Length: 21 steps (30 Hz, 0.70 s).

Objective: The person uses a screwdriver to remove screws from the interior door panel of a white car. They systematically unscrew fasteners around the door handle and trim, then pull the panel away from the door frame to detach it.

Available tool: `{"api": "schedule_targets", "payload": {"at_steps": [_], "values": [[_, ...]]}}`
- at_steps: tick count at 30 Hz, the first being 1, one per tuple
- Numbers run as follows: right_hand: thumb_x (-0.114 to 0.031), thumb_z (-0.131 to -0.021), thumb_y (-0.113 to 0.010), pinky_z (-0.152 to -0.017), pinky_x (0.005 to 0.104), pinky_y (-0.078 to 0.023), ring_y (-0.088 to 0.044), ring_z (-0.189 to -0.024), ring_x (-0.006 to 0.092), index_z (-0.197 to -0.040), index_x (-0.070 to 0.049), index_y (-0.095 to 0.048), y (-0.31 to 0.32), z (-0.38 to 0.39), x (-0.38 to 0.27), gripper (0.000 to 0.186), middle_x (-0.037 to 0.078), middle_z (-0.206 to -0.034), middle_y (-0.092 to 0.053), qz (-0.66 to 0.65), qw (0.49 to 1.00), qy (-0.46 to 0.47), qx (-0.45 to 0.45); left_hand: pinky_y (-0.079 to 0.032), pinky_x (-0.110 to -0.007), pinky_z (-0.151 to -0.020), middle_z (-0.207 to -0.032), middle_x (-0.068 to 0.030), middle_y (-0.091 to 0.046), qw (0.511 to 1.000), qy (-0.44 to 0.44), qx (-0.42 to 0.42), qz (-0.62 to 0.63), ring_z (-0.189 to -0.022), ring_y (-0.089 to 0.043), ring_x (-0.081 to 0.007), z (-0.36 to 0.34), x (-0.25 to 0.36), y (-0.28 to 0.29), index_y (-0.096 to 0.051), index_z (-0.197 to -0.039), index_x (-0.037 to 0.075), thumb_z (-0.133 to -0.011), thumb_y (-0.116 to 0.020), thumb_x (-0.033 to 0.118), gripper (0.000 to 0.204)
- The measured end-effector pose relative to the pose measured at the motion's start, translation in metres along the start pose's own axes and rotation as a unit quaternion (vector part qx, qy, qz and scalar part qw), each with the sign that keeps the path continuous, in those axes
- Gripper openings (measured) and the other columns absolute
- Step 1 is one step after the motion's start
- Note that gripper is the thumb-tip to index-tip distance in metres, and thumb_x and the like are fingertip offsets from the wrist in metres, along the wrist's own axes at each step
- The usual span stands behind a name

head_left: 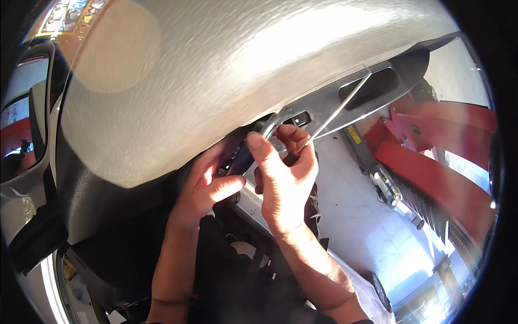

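in the head view, a broad pale panel of a car interior fills the upper part, grained and washed out by glare. dark trim runs along its right edge, with a small black switch and a deeper pocket set into it. past that lies a pale, shiny floor, with thick red metal arms over it at the right and a wheel near the lower edge. a mirror shows at the far left.

the right hand grips a screwdriver by its handle, the long thin shaft slanting up and right across the trim; its thumb is up at a curved silver bar. the left hand is beside a dark blue piece under the panel's edge, thumb stretched out; its fingers are mostly hidden, so i cannot tell whether it grips the piece. the screwdriver's handle is largely covered by the right hand, and the lower middle is lost in shadow.
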State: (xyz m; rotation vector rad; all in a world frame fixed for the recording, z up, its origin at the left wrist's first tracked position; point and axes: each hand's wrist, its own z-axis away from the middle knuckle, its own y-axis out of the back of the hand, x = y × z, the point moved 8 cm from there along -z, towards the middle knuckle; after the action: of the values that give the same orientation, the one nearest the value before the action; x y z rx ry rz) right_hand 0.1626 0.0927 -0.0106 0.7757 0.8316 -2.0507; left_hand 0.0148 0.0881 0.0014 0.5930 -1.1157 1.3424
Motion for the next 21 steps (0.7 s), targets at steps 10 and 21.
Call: {"api": "schedule_targets", "payload": {"at_steps": [10,21], "values": [[-0.041,-0.084,-0.083,-0.037,0.0245,-0.028,-0.036,-0.041,0.0051,-0.097,0.001,-0.068,-0.005,-0.004,0.0,0.047,-0.004,-0.055,-0.046,0.022,0.99,0.142,0.011,-0.037,-0.019,-0.071,-0.099,0.0015,-0.06,0.989,-0.107,-0.075,0.068,-0.079,-0.046,-0.0038,-0.017,0.002,-0.008,-0.04,-0.155,-0.005,-0.101,-0.054,0.026,0.064],[-0.036,-0.08,-0.084,-0.052,0.0274,-0.039,-0.039,-0.052,0.0063,-0.096,-0.004,-0.067,0.003,-0.014,-0.007,0.04,0.004,-0.078,-0.062,0.033,0.992,0.117,0.027,-0.046,-0.028,-0.088,-0.107,-0.0066,-0.064,0.953,-0.292,-0.085,-0.004,-0.097,-0.056,-0.0133,-0.03,0.0,-0.006,-0.056,-0.139,-0.002,-0.101,-0.053,0.032,0.051]]}}
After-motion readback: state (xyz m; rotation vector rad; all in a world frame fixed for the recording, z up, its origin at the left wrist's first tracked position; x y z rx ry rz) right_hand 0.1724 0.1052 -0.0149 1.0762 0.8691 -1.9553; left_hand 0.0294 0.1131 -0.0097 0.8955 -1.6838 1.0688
